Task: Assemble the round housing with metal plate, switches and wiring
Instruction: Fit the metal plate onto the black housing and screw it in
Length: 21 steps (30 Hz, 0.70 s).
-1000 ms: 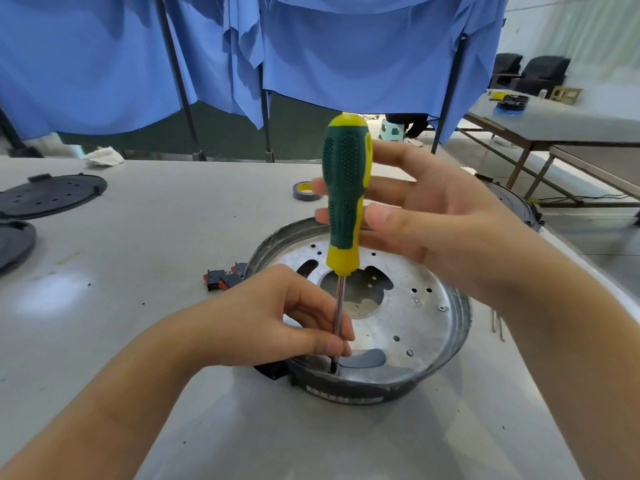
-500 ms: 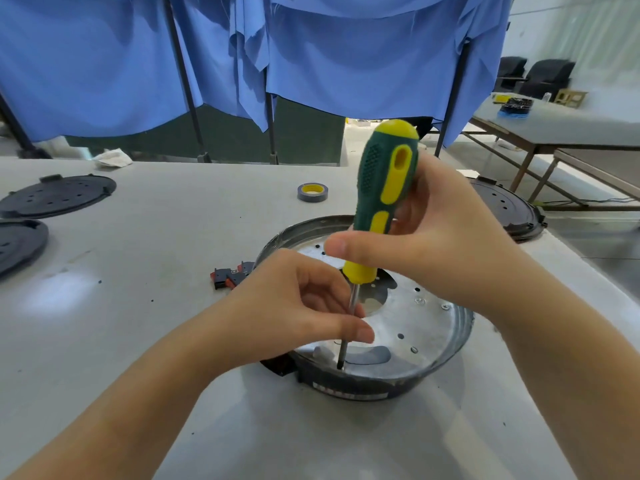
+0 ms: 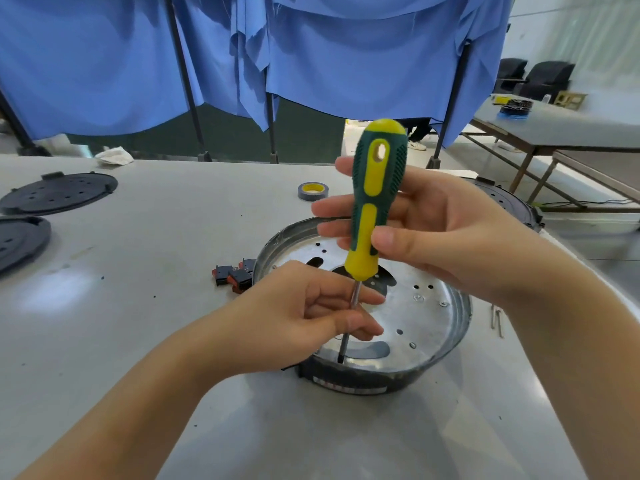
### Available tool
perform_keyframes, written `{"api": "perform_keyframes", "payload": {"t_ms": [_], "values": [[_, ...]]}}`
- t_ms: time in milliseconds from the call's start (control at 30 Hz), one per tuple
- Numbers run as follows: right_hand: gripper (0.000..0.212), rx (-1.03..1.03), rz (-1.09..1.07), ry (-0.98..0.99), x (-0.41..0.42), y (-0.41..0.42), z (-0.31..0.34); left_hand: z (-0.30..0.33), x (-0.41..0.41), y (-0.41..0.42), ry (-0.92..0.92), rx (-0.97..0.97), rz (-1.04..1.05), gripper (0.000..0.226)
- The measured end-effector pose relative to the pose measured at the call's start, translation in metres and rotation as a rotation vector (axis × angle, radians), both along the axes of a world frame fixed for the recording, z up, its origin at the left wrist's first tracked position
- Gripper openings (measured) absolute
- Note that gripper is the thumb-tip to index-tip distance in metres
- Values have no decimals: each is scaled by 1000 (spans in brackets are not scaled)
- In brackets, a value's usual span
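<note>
The round black housing (image 3: 349, 379) sits on the table with the silver metal plate (image 3: 426, 320) seated inside it. A green and yellow screwdriver (image 3: 375, 188) stands nearly upright, its tip down at the plate's near left edge. My right hand (image 3: 450, 237) holds the handle between thumb and fingers. My left hand (image 3: 308, 313) pinches the steel shaft low down and rests over the plate's left side. Two black and red switches (image 3: 232, 277) lie just left of the housing. The screw under the tip is hidden.
A grey and yellow tape roll (image 3: 312, 191) lies behind the housing. Black round covers (image 3: 59, 192) (image 3: 20, 237) sit at the far left, another round housing (image 3: 509, 202) at the right. Small metal pins (image 3: 497, 318) lie right of the housing. Blue curtains hang behind the table.
My right hand has turned the screwdriver handle: fingers spread, then wrapped round it, now a looser hold with the handle's yellow hole facing me. My left hand stays on the shaft.
</note>
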State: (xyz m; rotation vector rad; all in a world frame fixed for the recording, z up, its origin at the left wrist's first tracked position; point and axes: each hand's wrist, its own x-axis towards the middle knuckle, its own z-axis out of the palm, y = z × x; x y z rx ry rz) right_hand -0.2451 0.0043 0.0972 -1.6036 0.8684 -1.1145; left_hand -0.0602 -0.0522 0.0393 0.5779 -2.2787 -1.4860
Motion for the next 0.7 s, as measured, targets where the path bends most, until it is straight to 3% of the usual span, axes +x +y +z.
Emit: {"api": "perform_keyframes", "payload": {"t_ms": [100, 233, 367, 467, 600, 700], "values": [[56, -58, -138, 60, 2, 3, 3, -5, 2, 6, 60, 27, 1, 31], [51, -324, -511, 417, 14, 4, 5, -9, 0, 6, 116, -56, 124, 17], [51, -415, -640, 445, 26, 0, -3, -12, -3, 5, 229, -60, 254, 12], [52, -297, -533, 380, 25, -2, -6, -13, -3, 6, 230, -39, 236, 14], [60, 14, -132, 223, 8, -4, -5, -10, 0, 5, 217, 9, 175, 9], [59, 112, 61, 122, -1, -6, -6, -9, 3, 3, 198, 43, 128, 13]]}}
